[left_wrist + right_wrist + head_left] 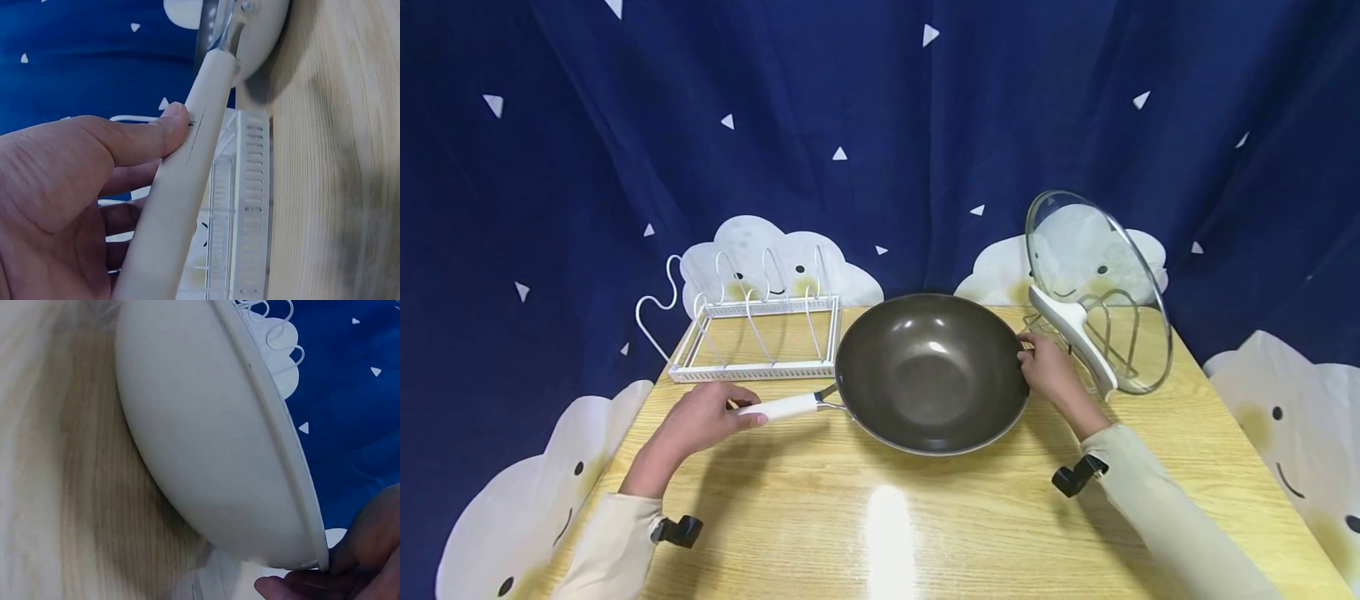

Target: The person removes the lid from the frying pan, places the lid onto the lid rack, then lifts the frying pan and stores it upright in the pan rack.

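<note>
A deep wok (934,379), dark inside and cream outside, is at the middle of the table in the head view, its inside facing me. My left hand (709,417) grips the white handle (187,187), thumb on one side and fingers behind it. At the opposite rim, my right hand (1051,371) pinches the edge between thumb and fingers. In the right wrist view the pale outer wall (212,437) of the wok fills the middle, with the right fingers (300,584) at its lower rim.
A white wire rack (760,371) with upright loops stands at the back left. At the right, a glass lid (1138,333) with a white handle leans upright in a metal wire rack (1131,329). A dark blue curtain (880,100) hangs behind the wooden table (985,533).
</note>
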`<state>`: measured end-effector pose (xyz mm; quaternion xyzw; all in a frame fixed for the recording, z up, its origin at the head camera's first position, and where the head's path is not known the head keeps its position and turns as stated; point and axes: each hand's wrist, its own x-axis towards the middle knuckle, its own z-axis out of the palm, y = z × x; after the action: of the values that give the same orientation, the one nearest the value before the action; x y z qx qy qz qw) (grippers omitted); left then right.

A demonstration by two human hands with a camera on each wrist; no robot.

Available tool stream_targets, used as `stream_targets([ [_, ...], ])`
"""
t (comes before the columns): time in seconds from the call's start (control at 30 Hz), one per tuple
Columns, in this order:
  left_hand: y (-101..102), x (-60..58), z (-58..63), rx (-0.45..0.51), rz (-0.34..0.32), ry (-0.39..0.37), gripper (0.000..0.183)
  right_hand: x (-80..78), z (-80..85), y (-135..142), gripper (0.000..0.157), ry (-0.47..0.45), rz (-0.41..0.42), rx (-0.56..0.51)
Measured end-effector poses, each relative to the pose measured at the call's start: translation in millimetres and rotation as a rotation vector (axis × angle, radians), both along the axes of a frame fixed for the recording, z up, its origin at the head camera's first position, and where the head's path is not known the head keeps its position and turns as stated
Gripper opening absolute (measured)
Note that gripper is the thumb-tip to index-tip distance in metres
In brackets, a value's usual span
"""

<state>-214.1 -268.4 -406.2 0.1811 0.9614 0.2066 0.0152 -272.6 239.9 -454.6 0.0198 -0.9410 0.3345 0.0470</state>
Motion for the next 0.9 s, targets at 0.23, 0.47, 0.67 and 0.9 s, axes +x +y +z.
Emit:
stream_targets([
  [0.23,8,9.3,2.2,0.001,0.064,-0.051,0.014,-10.6,3.0,-2,0.04,-0.03,-0.036,-0.008],
  [0.47,15,17.7,3.1,0.031,0.108,-0.093,0.015,-24.0,0.6,-2,0.04,-0.028,-0.053,0.012],
  [0.67,18,23.0,3.5,0.051,0.145,-0.144,0.02,-32.7,3.1,-3,0.04,-0.077,-0.063,0.041],
  [0.9,18,22.4,1.9,0.102,0.141,-0.184,0.021,-42.6,6.7,-6,0.04,-0.109,-0.084,0.045],
])
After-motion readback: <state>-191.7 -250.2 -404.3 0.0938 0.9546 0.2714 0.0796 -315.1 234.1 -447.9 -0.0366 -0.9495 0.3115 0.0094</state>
